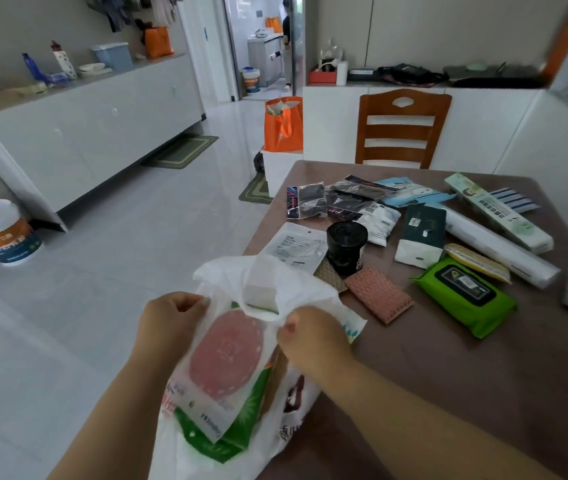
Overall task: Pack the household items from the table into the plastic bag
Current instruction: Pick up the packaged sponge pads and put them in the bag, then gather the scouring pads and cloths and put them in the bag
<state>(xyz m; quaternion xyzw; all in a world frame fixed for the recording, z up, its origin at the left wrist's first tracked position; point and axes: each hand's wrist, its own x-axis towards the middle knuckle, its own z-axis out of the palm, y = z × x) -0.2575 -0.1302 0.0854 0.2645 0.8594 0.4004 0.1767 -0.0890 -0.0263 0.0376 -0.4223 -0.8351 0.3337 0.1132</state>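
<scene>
- Head view: both hands pinch the rim of the plastic bag [241,358], left hand [168,323] on the near-left edge, right hand [313,337] on the right; a few packets already sit inside.
- Best to spread the mouth wide before reaching again.
- The bag hangs at the table [448,375] corner; the wet wipes [466,296], black roll [346,247] and other packets lie near, with open floor to the left.

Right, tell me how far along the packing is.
Partly done: a few packets already sit inside the plastic bag. In hand: the left hand and right hand both pinch the bag's top edge. Left on the table: the green wipes pack, black roll, pink scrub pad, long white roll and more.
</scene>
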